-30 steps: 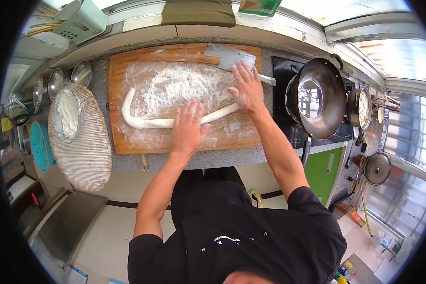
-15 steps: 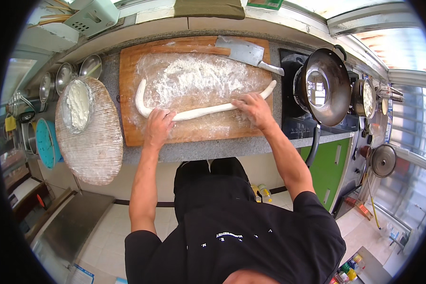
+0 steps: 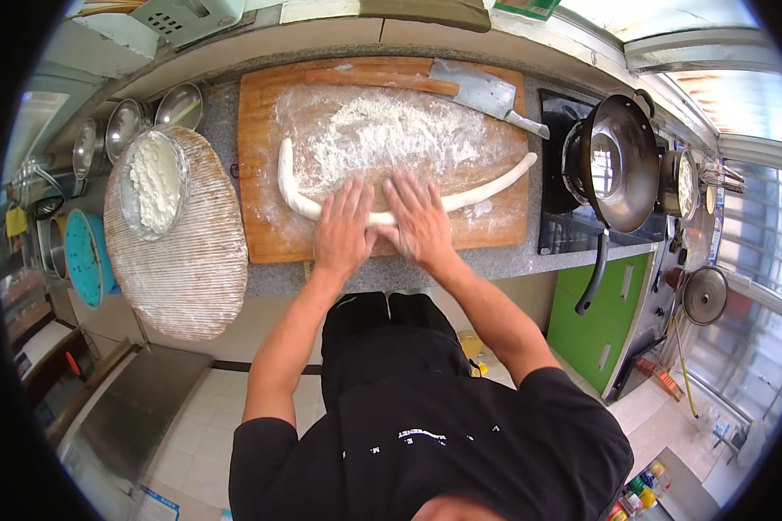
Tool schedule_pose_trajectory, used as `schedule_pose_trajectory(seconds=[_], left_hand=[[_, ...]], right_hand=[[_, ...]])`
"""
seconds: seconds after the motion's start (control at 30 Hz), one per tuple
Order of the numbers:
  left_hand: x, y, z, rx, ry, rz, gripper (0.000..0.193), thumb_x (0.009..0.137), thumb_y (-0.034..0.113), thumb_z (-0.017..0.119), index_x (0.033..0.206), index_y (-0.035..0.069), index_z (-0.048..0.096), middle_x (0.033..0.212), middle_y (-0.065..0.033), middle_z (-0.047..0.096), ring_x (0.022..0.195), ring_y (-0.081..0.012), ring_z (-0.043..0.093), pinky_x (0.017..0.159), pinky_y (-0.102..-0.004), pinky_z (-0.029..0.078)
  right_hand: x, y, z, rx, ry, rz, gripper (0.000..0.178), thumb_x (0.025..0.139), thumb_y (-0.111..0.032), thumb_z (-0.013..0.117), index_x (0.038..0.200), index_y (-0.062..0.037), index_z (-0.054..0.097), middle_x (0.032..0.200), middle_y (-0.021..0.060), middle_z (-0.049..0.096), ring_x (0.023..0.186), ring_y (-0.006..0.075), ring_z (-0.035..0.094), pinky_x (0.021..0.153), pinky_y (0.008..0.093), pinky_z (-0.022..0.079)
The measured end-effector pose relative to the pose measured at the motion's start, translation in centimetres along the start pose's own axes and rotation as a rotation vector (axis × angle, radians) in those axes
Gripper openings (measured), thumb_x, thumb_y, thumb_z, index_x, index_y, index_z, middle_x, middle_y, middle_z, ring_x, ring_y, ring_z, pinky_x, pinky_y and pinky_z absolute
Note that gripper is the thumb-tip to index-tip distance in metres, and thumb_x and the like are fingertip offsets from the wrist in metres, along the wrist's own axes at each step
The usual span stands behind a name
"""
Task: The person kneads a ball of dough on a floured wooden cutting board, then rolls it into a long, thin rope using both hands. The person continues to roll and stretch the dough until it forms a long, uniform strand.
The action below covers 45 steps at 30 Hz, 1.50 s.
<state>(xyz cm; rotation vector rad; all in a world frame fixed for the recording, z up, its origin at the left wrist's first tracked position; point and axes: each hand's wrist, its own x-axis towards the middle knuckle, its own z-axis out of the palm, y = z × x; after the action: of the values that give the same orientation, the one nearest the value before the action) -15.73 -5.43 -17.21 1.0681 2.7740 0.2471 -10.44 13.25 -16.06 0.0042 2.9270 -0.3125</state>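
Observation:
A long white rope of dough lies across the floured wooden board, both ends curving toward the far side. My left hand rests flat over its middle, fingers stretched out and pointing away from me. Close beside it, my right hand lies on the dough too, fingers extended and slightly spread, the two thumbs near each other. The stretch of dough under my palms is partly hidden. Loose flour is scattered over the board beyond my hands.
A cleaver and a wooden rolling pin lie along the board's far edge. On the right, a wok sits on the stove, its handle toward me. At left, a bowl of flour stands on a ridged round tray.
Both hands have come together from farther apart along the dough rope to its middle. Their fingers are now stretched flat over it. The whole view has shifted slightly.

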Motion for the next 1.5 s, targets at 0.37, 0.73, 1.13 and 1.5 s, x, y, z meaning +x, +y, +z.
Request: schedule_pose_trajectory(seconds=[0.37, 0.73, 1.13, 1.5], left_hand=[[-2.5, -4.0, -2.2, -0.03, -0.09, -0.005, 0.074, 0.103, 0.048, 0.06, 0.166, 0.017, 0.036, 0.174, -0.006, 0.031, 0.16, -0.0278, 0.028, 0.131, -0.0543, 0.023], [6.7, 0.6, -0.6, -0.377, 0.28, -0.099, 0.088, 0.108, 0.067, 0.009, 0.166, 0.005, 0.033, 0.175, -0.0145, 0.026, 0.162, -0.0339, 0.022, 0.133, -0.0526, 0.01], [9.0, 4.0, 0.1, 0.064, -0.029, 0.193, 0.078, 0.108, 0.057, 0.042, 0.167, 0.007, 0.027, 0.176, -0.0084, 0.024, 0.162, -0.0274, 0.025, 0.133, -0.0506, 0.017], [9.1, 7.2, -1.3, -0.058, 0.085, 0.029, 0.069, 0.103, 0.048, 0.058, 0.159, 0.009, 0.046, 0.17, -0.0108, 0.038, 0.158, -0.0274, 0.032, 0.13, -0.0486, 0.023]], right_hand=[[-3.7, 0.0, 1.1, 0.02, 0.049, -0.028, 0.094, 0.101, -0.077, 0.025, 0.167, -0.0093, 0.032, 0.175, 0.013, 0.027, 0.162, 0.0293, 0.023, 0.133, 0.0502, 0.013], [3.5, -2.6, -0.6, 0.116, 0.057, 0.074, 0.068, 0.112, -0.044, 0.01, 0.168, -0.0071, 0.021, 0.176, 0.0128, 0.02, 0.164, 0.0271, 0.016, 0.135, 0.0475, 0.006], [2.3, 7.0, -2.6, -0.066, 0.218, 0.153, 0.085, 0.104, -0.067, 0.037, 0.164, -0.006, 0.037, 0.171, 0.0134, 0.035, 0.161, 0.0287, 0.027, 0.132, 0.0491, 0.019], [5.0, 10.1, -3.7, -0.057, 0.107, 0.134, 0.1, 0.099, -0.081, 0.022, 0.168, -0.0086, 0.026, 0.176, 0.0127, 0.023, 0.164, 0.0265, 0.019, 0.134, 0.0477, 0.01]])
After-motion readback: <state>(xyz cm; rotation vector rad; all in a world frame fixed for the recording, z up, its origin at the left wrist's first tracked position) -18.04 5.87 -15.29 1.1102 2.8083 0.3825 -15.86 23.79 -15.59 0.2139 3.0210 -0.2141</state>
